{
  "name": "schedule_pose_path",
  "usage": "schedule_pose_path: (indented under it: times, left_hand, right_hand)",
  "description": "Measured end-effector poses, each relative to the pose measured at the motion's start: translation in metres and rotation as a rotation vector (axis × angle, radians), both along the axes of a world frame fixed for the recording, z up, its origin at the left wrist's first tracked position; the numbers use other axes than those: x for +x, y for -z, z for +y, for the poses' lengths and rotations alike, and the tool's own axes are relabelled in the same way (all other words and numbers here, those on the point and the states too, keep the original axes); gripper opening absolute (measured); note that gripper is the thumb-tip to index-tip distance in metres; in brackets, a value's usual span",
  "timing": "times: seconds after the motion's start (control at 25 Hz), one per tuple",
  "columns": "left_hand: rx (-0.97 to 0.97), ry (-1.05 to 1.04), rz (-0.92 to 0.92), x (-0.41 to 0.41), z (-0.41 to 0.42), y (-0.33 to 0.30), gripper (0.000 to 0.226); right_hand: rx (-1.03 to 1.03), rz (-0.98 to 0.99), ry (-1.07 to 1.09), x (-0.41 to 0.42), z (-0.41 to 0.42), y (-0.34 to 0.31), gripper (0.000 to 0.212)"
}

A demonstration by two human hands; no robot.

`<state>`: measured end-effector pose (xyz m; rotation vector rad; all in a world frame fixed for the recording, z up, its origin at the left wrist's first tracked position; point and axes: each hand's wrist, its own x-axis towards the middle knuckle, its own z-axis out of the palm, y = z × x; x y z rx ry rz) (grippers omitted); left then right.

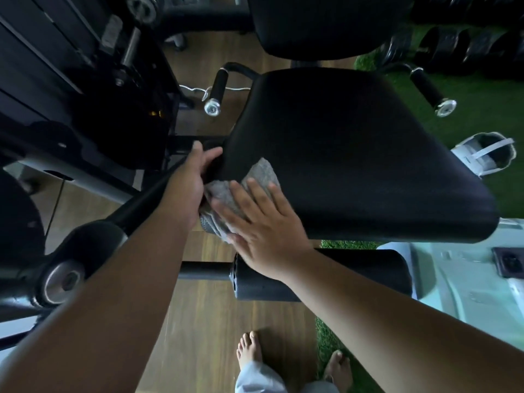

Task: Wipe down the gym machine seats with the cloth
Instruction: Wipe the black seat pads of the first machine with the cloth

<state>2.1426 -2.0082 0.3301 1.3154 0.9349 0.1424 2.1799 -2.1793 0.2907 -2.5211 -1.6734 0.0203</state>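
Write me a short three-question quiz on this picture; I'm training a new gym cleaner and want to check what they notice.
1. True or false: the right hand lies flat, fingers spread, on the cloth.
2. Where is the cloth on the seat?
A. the middle
B. the near left corner, hanging over the edge
C. the far right side
3. Fill in: the left hand is at the seat's ____ edge.

Key: 1 true; 2 B; 3 left.
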Motion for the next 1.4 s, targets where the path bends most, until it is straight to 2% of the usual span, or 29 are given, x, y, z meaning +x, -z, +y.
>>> schedule_pose_path:
  times: [0.08, 0.16, 0.32, 0.44, 0.52, 0.64, 0.8, 0.92, 1.0, 1.16, 1.28, 1.4]
  left_hand:
    - [0.085, -0.005, 0.026, -0.002, -0.009, 0.006, 0.041]
    - [0.151, 0.006, -0.005, -0.003, -0.011, 0.015, 0.041]
    - [0.182, 0.016, -0.026, -0.006, -0.01, 0.023, 0.051]
    - [0.229, 0.06, -0.032, -0.008, -0.006, 0.028, 0.046]
    - [0.37, 0.15, 0.015, -0.008, -0.006, 0.031, 0.038]
    - [0.565, 0.2, 0.064, -0.011, -0.008, 0.035, 0.043]
    - [0.549, 0.165, 0.055, -0.011, -0.006, 0.042, 0.047]
    - [0.535, 0.135, 0.017, -0.012, -0.006, 0.048, 0.048]
    - [0.524, 0.129, 0.0, -0.012, -0.005, 0.051, 0.046]
    - [0.492, 0.114, -0.021, -0.01, -0.003, 0.051, 0.04]
    - [0.521, 0.13, -0.004, -0.011, -0.005, 0.05, 0.042]
    - [0.543, 0.131, 0.01, -0.012, -0.004, 0.052, 0.049]
  right_hand:
    - [0.004, -0.043, 0.075, 0.015, -0.038, 0.007, 0.058]
    - [0.001, -0.047, 0.166, 0.025, -0.059, 0.005, 0.057]
    - [-0.012, -0.002, 0.247, 0.019, -0.048, 0.0, 0.056]
    - [-0.035, 0.039, 0.275, 0.018, -0.046, -0.004, 0.058]
    - [-0.063, 0.052, 0.289, 0.025, -0.037, -0.01, 0.063]
    - [-0.106, 0.071, 0.252, 0.031, -0.012, -0.017, 0.067]
    - [-0.103, 0.012, 0.204, 0.037, -0.049, -0.013, 0.066]
    - [-0.093, 0.012, 0.375, 0.044, -0.077, -0.012, 0.067]
    - [-0.05, 0.048, 0.424, 0.031, -0.05, -0.009, 0.065]
    - [-0.018, 0.041, 0.245, -0.004, -0.008, 0.004, 0.065]
    - [-0.036, -0.036, 0.204, 0.023, -0.055, 0.008, 0.07]
    - [0.005, -0.079, 0.363, 0.045, -0.117, 0.009, 0.07]
